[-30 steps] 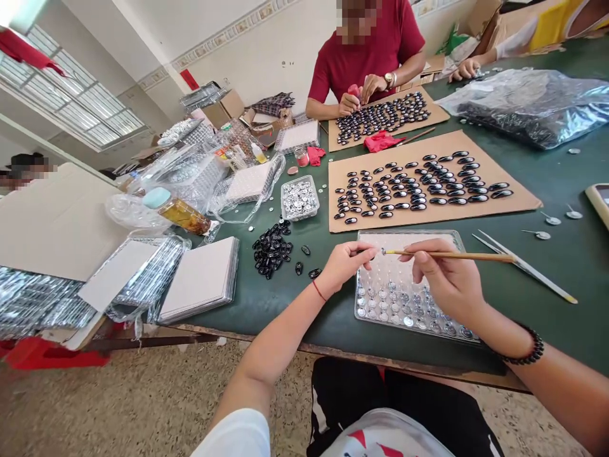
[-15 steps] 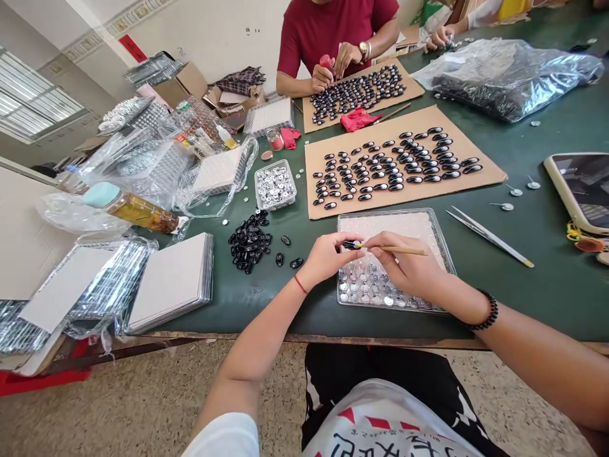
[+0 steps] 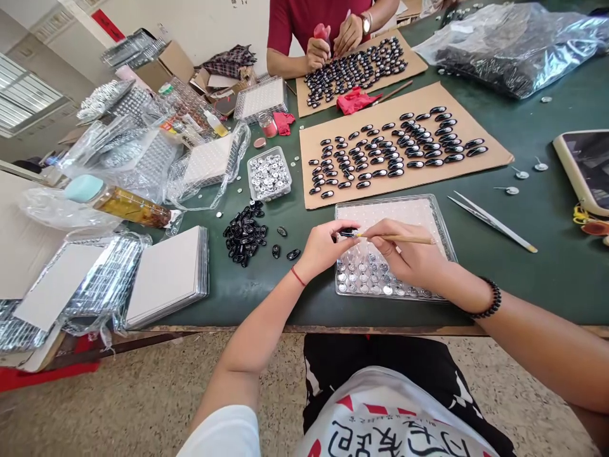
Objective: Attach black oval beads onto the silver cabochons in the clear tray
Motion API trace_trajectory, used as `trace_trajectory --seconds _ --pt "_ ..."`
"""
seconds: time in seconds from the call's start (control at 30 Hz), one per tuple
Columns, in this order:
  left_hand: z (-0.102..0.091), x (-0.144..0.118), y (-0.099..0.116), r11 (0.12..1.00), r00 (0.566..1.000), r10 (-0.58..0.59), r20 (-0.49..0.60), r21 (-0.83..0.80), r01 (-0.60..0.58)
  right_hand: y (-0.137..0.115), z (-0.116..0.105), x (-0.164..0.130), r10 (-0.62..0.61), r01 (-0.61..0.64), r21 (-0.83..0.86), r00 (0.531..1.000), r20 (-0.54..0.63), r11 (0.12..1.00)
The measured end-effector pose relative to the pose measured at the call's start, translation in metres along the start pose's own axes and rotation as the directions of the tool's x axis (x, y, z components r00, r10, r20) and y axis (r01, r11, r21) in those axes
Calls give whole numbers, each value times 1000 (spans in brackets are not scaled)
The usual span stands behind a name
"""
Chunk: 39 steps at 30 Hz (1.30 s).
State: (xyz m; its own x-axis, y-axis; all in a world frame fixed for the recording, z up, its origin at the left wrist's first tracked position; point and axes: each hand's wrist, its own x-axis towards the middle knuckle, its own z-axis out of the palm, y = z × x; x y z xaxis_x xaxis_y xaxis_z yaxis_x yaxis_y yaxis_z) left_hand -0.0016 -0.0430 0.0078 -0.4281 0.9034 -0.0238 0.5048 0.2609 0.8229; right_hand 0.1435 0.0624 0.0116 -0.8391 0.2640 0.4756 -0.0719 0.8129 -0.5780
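Note:
My left hand pinches a small black oval bead over a clear plastic tray that holds rows of small silver settings. My right hand grips a thin wooden brush whose tip touches the bead. Both hands hover over the tray's near half. A loose pile of black beads lies on the green table to the left of my left hand. Beyond the tray, a cardboard sheet carries several rows of black oval beads.
A small clear box of silver settings stands past the bead pile. Tweezers lie right of the tray, a tablet at the right edge. Stacked packed trays sit at left. Across the table a person in red handles beads on another cardboard.
My right hand brought the brush tip in to the bead held by my left hand. The view tilted down, so everything on the table slid up and away in the picture.

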Motion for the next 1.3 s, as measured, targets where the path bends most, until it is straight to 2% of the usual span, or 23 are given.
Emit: trace_trajectory --seconds 0.13,0.4,0.6,0.73,0.83,0.9,0.93,0.97,1.0,1.07,1.1,1.13,1.2,1.3 --pt "1 -1 0 999 999 35 10 7 -35 1 1 0 -13 13 3 1000 12 1000" --pt "-1 -4 7 1000 1000 19 20 -22 -18 3 3 -1 -48 45 -68 998 -30 997" --pt "-2 -3 7 976 998 -48 52 -210 57 3 8 -1 -107 106 -139 994 -5 985" --pt "1 -1 6 975 998 -55 -5 -217 53 2 13 -3 -122 124 -170 992 26 978" --pt "8 0 4 976 998 -10 -63 -218 -4 1 14 -2 -57 59 -74 998 27 995" --pt "13 -1 2 964 995 6 -97 -265 -32 1 13 1 75 -76 123 997 7 990" --pt "16 -2 1 955 994 6 -109 -294 -38 2 12 4 173 -170 275 985 12 946" --pt "17 -3 0 946 993 2 -115 -322 -40 4 10 7 273 -266 445 961 51 855" --pt "18 -3 -2 938 993 0 -122 -343 -42 6 8 10 353 -351 604 928 121 716" --pt "12 1 -4 937 988 6 -155 -345 -60 12 4 15 420 -442 804 867 269 397" --pt "5 7 -6 944 983 16 -183 -321 -75 14 2 16 423 -453 848 849 316 276" --pt "-4 17 -8 955 976 26 -218 -283 -89 16 0 17 421 -455 869 839 345 194" --pt "-30 46 -13 980 959 51 -279 -171 -102 18 -2 17 431 -442 888 831 352 127" --pt "-71 107 -27 999 945 48 -324 37 -38 17 -5 15 462 -445 884 820 339 141"
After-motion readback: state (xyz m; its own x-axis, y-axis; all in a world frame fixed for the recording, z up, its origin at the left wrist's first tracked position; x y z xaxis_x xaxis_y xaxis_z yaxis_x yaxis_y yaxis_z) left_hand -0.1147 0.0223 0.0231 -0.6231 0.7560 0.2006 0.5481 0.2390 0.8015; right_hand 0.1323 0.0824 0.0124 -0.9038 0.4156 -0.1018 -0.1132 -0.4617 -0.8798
